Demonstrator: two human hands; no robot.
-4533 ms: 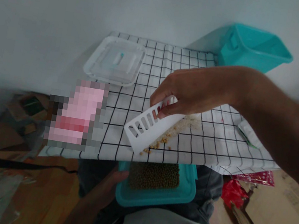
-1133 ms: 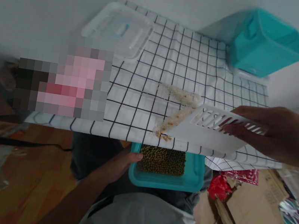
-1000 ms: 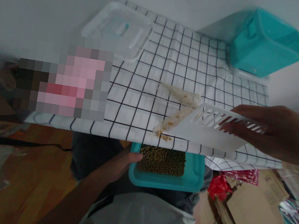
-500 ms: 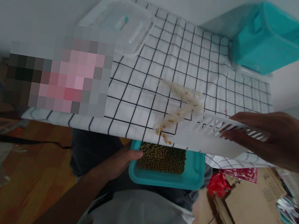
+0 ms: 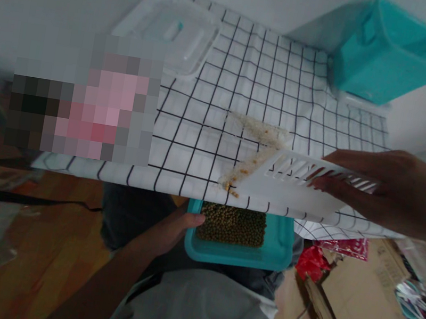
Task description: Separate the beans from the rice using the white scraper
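My right hand (image 5: 349, 184) grips a white plastic slotted panel (image 5: 292, 191), thumb and fingers closed over its slotted end. The panel's left edge rests against a crooked line of pale crumbs and orange bits (image 5: 245, 173) on the checked tablecloth (image 5: 187, 144). Below the table's front edge, my left hand (image 5: 173, 231) holds a teal tub (image 5: 235, 257) by its left rim, thumb over the rim. Small brown-green pellets (image 5: 232, 227) cover much of the tub's floor. The tub's far side is hidden under the table edge.
A clear plastic lid (image 5: 195, 32) lies at the back left, near a pixelated patch (image 5: 99, 109). At the back right stands a taller teal bin (image 5: 382, 62). Cardboard (image 5: 370, 292) and a red plastic bag (image 5: 313, 263) are on the floor to the right.
My right hand has moved the panel slightly to the left and away from me, nearer the crumbs. The orange bits at the front have shifted slightly. My left hand and the tub stay nearly still.
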